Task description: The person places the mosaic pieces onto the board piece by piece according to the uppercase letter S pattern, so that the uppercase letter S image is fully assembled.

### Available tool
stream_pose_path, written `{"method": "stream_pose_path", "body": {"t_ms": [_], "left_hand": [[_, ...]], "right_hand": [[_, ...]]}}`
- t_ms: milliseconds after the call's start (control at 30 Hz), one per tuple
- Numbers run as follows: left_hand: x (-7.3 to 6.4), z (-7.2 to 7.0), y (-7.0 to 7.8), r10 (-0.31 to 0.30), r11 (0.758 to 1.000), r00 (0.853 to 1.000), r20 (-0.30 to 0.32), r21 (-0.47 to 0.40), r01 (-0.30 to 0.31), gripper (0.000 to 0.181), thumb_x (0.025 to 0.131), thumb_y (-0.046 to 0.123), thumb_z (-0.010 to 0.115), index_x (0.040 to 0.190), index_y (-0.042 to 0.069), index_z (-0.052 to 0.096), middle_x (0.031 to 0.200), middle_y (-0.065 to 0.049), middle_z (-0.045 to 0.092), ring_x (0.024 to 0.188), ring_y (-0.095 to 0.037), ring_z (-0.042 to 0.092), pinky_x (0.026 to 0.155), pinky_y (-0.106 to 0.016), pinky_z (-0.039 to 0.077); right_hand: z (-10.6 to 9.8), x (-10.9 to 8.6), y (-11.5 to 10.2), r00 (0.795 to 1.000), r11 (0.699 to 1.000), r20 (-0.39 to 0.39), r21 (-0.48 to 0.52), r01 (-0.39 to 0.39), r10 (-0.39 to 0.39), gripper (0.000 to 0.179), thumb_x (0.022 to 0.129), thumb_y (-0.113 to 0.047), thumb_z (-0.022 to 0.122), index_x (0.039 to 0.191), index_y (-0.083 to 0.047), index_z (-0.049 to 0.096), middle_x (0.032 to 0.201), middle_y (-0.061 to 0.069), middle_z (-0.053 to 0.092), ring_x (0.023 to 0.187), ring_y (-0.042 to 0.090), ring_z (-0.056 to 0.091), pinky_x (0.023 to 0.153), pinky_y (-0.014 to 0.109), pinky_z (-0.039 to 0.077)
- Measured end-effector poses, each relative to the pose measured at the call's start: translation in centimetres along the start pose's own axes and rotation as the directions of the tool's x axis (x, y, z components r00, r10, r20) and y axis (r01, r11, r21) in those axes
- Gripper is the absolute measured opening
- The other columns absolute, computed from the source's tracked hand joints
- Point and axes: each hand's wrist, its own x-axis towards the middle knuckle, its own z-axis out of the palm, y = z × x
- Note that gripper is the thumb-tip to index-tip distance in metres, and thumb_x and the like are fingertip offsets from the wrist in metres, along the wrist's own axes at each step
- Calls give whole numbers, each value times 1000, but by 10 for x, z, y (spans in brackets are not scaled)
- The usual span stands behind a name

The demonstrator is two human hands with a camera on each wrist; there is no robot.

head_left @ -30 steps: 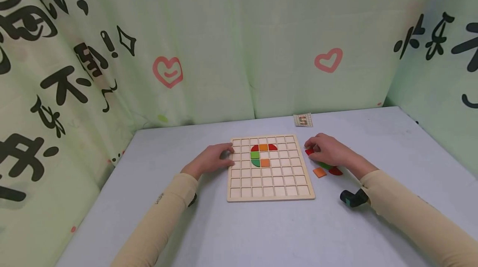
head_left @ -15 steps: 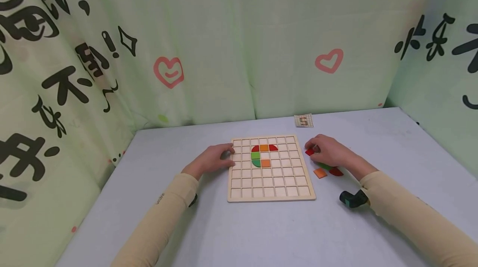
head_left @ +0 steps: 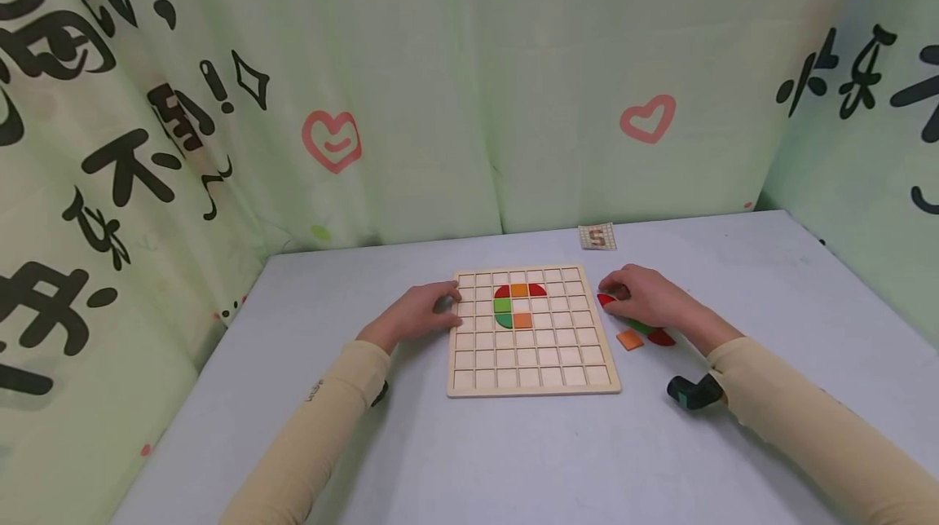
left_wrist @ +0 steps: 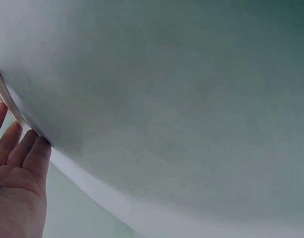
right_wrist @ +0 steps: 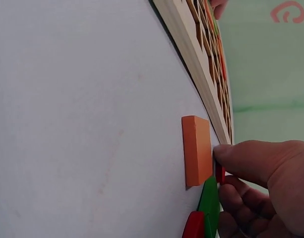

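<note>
Head view alone showed you the whole pale wooden gridded board (head_left: 535, 357) on the white tabletop (head_left: 513, 460), your left hand (head_left: 414, 314) spread wide at the board's left edge. Right of the board, your right hand (head_left: 647, 297) pinched a flat red piece (right_wrist: 220, 173); only the right wrist view revealed the nearby orange square block's (right_wrist: 197, 151) thickness.

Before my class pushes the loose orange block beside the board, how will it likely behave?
The orange block likely won't roll: its sides look flat. It seems stiff, with straight, crisp edges. Lying flat on the table, it should probably slide rather than tip.
</note>
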Motion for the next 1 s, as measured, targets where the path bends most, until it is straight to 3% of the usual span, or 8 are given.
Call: {"method": "stream_pose_path", "body": {"t_ms": [467, 600, 1000], "left_hand": [[-1, 0, 2, -2, 1000, 1000, 1, 11, 2, 35, 90, 27, 72, 120, 13, 60, 150, -5, 45, 140, -24, 37, 115, -37, 31], [-1, -1, 3, -1, 1000, 1000, 1, 4, 1, 35, 90, 27, 72, 120, 13, 61, 149, -5, 46, 140, -24, 37, 115, -38, 31], [0, 1, 0, -12, 1000, 1000, 3, -1, 12, 37, 90, 28, 72, 121, 13, 60, 150, -4, 45, 141, -23, 36, 116, -37, 30]], "right_hand": [[-1, 7, -5, 999, 999, -42, -26, 30, -31, 24, 91, -10, 68, 110, 4, 66, 100, 12, 62, 91, 26, 56, 85, 45, 52], [-1, 6, -16, 996, 997, -51, 4, 72, -71, 24, 90, -10, 69, 109, 3, 67, 98, 10, 63, 89, 24, 55, 82, 41, 52], [20, 6, -62, 979, 980, 42, -3, 198, -198, 24, 90, -13, 71, 110, -1, 68, 96, 3, 62, 89, 19, 55, 80, 35, 52]]}}
